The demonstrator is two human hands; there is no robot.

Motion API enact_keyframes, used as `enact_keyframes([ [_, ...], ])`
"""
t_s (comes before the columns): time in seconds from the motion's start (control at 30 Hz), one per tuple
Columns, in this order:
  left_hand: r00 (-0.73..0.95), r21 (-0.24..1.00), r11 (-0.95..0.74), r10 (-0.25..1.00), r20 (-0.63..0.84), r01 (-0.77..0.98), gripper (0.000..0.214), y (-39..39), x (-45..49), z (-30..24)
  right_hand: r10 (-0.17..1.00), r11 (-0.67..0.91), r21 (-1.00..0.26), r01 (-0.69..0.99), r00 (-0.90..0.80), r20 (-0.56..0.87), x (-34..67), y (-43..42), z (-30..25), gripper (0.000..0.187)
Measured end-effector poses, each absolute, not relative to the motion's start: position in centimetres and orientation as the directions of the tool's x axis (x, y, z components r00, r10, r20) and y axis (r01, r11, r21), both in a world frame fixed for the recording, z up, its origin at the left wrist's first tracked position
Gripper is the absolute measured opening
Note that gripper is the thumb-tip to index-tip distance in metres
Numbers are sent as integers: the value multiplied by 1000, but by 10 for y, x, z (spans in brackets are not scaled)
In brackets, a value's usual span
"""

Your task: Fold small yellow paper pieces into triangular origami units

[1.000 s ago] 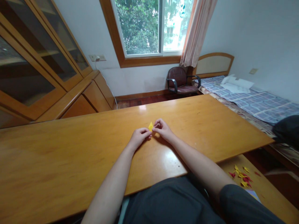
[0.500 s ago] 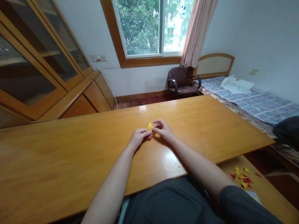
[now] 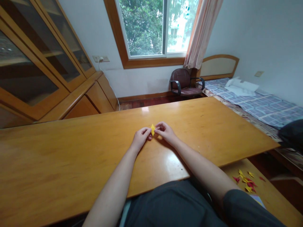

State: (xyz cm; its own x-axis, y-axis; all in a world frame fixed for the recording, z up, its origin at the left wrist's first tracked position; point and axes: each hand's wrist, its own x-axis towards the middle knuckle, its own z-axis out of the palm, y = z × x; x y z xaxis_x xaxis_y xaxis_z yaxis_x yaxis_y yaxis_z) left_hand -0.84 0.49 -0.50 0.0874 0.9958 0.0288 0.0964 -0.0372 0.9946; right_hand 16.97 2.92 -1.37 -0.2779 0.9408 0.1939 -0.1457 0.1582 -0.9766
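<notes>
Over a wooden table (image 3: 71, 157), bare forearms (image 3: 113, 181) angle inward; R hand (image 3: 165, 131) and L hand (image 3: 141, 137), fingers curled, pinch opp. sides of a small folded yellow paper (image 3: 152, 130) w/ thumbs & fingertips, its diamond shape upright btwn them.

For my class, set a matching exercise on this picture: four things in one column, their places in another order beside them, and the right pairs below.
Things
1. Yellow folded paper
2. Small red and yellow pieces
3. Dark red chair
4. Pink curtain

Places
A. Beyond the table, near the bed
B. At the fingertips of the left hand and the right hand
C. Hanging at the right side of the window
D. On a lower surface at the right

Pairs: 1-B, 2-D, 3-A, 4-C
</notes>
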Motion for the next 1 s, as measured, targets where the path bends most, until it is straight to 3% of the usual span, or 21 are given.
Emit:
enact_keyframes([
  [0.5, 85, 1000, 0, 996, 0, 3, 33, 1, -7, 1, 920, 286, -956, 61, -298, 256, 170, 24, -7, 17],
  [1.0, 133, 1000, 11, 991, -8, -19, 21, -1, -9, 6, 914, 306, -949, 74, -301, 272, 171, 22, -5, 15],
])
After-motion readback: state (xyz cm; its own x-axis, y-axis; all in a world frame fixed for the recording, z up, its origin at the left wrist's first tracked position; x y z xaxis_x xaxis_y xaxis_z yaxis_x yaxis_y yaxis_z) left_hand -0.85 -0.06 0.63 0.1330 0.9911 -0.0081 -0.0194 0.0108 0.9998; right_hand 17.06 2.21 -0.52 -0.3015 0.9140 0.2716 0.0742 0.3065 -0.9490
